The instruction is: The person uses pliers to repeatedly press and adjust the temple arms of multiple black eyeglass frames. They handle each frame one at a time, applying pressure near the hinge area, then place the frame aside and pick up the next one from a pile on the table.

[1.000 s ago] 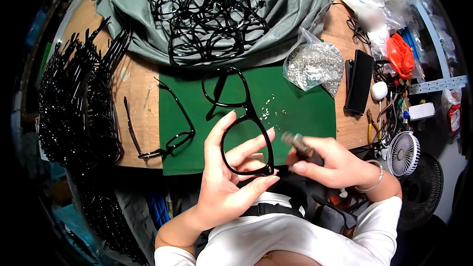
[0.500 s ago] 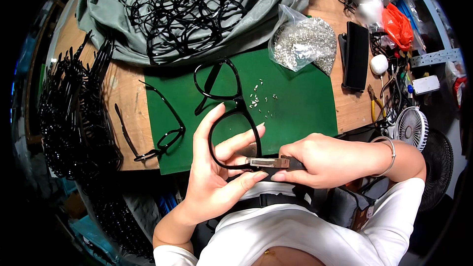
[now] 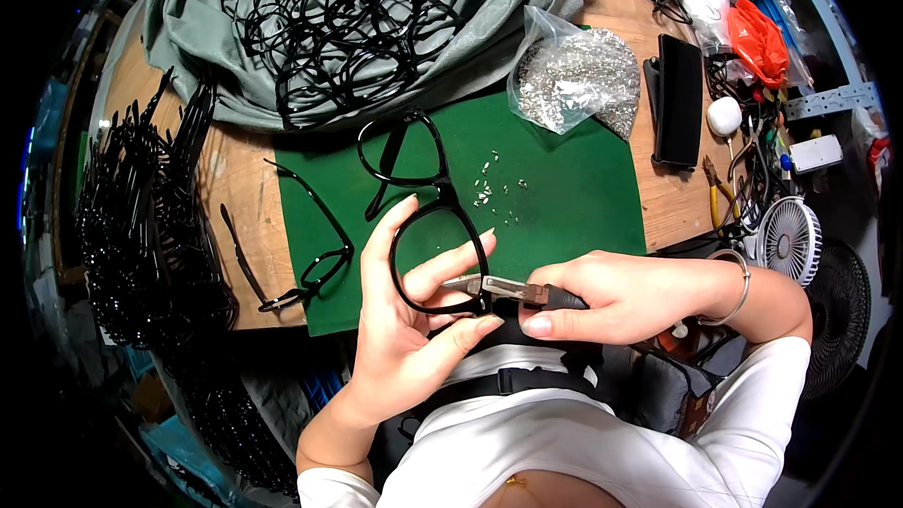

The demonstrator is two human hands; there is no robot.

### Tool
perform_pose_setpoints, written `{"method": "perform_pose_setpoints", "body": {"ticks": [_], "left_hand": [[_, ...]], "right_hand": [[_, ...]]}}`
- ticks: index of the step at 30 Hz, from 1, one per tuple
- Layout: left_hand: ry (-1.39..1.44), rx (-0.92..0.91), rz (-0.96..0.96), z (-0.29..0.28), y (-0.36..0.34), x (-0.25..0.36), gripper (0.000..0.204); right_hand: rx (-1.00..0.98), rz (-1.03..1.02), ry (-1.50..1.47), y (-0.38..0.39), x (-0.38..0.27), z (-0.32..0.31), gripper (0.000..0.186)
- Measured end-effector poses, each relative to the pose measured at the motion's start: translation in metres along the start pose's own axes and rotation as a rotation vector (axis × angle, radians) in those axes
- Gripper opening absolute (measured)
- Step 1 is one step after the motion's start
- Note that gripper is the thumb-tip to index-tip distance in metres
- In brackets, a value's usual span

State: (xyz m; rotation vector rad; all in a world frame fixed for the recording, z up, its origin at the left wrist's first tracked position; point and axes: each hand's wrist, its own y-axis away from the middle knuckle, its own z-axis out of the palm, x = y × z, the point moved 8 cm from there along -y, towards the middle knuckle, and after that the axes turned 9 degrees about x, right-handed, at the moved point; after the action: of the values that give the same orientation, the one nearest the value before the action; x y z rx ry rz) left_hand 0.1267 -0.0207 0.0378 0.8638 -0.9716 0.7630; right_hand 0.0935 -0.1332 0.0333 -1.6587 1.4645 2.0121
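Observation:
A black eyeglass frame (image 3: 450,198) is held upright on its side over the front of the green mat (image 3: 574,198). My left hand (image 3: 390,348) grips its lower rim and corner between thumb and fingers. In my right hand (image 3: 602,296) is a pair of pliers (image 3: 513,292) with dark handles. Their metal jaws reach across the lower rim near its outer corner, pointing at my left fingers. Whether the jaws pinch anything is too small to tell. Several tiny silvery metal pieces (image 3: 484,193) lie scattered on the mat beyond.
Another black eyeglass frame (image 3: 324,268) rests at the mat's left edge. A heap of frames (image 3: 348,28) fills the grey cloth behind; black temple arms (image 3: 150,226) pile up at left. A bag of silvery parts (image 3: 564,80), a black case (image 3: 677,103), yellow-handled pliers (image 3: 720,193) and a fan (image 3: 788,235) stand right.
The pliers have tilted, and their jaws now extend farther left across the rim. The glasses and my left hand have shifted slightly left and upward.

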Motion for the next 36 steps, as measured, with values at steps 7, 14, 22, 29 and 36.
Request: {"method": "perform_pose_setpoints", "body": {"ticks": [7,14,22,29,36], "left_hand": [[0.018,-0.017,0.025,0.002,0.0,-0.004,0.085],[0.027,-0.016,0.021,0.0,-0.002,-0.006,0.084],[0.012,-0.016,0.038,-0.002,-0.008,0.003,0.083],[0.193,-0.045,0.099,-0.009,0.016,-0.01,0.082],[0.085,0.101,-0.005,-0.003,0.033,-0.038,0.06]], "right_hand": [[0.152,-0.066,0.358,-0.004,-0.009,-0.002,0.04],[0.116,-0.013,0.342,-0.007,-0.007,-0.004,0.04],[0.505,-0.284,0.496,-0.005,0.016,-0.025,0.045],[0.566,-0.347,0.757,-0.011,0.039,-0.005,0.048],[0.715,-0.234,0.569,-0.028,0.049,-0.044,0.019]]}}
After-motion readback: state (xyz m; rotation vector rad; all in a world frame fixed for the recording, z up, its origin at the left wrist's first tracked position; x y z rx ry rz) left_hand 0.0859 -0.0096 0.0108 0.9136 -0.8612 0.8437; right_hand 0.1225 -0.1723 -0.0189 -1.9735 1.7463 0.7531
